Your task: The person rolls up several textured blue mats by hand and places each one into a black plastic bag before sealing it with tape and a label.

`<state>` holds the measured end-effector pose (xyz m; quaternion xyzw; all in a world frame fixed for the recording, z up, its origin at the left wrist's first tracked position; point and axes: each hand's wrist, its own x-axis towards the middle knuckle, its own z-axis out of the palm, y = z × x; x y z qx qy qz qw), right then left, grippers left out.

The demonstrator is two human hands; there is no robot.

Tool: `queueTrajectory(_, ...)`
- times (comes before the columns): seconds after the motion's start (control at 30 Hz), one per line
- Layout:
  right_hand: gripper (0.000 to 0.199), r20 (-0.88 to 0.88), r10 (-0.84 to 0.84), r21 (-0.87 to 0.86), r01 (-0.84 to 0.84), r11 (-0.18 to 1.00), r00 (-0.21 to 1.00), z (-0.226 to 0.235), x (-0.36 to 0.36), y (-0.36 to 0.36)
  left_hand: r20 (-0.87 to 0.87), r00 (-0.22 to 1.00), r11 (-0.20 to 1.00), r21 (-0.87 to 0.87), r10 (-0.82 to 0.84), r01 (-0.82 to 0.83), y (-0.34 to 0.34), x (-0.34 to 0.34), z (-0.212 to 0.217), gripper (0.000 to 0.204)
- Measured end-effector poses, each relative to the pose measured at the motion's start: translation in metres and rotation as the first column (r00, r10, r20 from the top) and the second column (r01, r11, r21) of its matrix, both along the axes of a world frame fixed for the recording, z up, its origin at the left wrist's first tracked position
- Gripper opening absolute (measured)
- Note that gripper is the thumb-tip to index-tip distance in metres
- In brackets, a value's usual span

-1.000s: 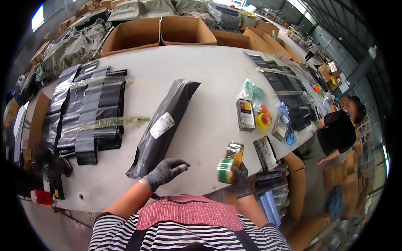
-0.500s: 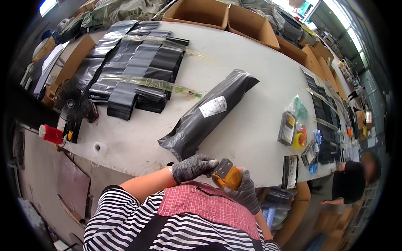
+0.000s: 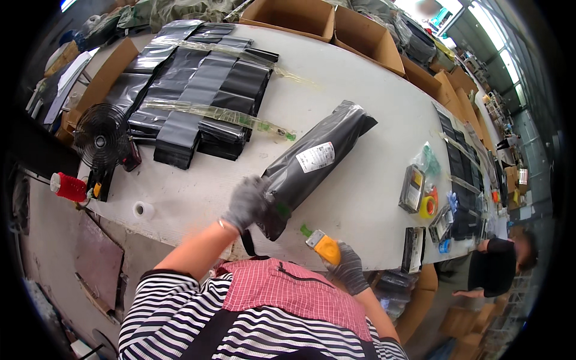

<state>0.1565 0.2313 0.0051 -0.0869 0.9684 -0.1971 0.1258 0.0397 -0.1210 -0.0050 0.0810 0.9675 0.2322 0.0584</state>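
A long black plastic-wrapped parcel [image 3: 345,135] with a white label [image 3: 315,157] lies slantwise on the white table. Over its near end is my left hand [image 3: 245,204], in a grey knit glove; motion smears the fingers, so their grip is unclear. A small green patch [image 3: 282,209] shows on the parcel beside that hand. My right hand [image 3: 349,265], gloved too, is closed on a yellow hand tool [image 3: 326,247] with a light metal head. Something small and green [image 3: 306,230] sticks out at the tool's tip. The tool is apart from the parcel.
Stacks of black plastic bags [image 3: 207,90] lie at the left, near a black fan [image 3: 101,139], a red thread spool [image 3: 69,186] and a white roll [image 3: 143,210]. Yellow tape [image 3: 427,207] and small boxes [image 3: 412,189] sit right. Cartons [image 3: 366,39] line the back; a person [image 3: 495,264] stands right.
My left hand has left the tool and moved up-left onto the parcel's near end. The tool in my right hand has turned, and green now shows at its tip.
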Motion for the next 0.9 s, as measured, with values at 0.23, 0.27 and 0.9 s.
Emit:
queueTrajectory(0.23,0.057,-0.107,0.068,-0.148,-0.084,0.985,0.992,0.006,-0.042,-0.044,0.166,0.971,0.767,0.641,-0.171,0.025,-0.026,0.012,-0.035,0.106)
queueTrajectory(0.27,0.054,-0.184,0.073,-0.233,-0.115,0.966,0.98,0.015,-0.055,-0.07,0.228,0.931,0.391,0.914,-0.284,-0.105,-0.053,0.002,-0.057,0.106)
queueTrajectory(0.9,0.081,-0.079,0.12,-0.026,-0.123,0.992,0.99,0.0,-0.04,-0.049,-0.079,0.984,0.958,-0.231,0.159,-0.173,-0.046,0.001,-0.008,0.111)
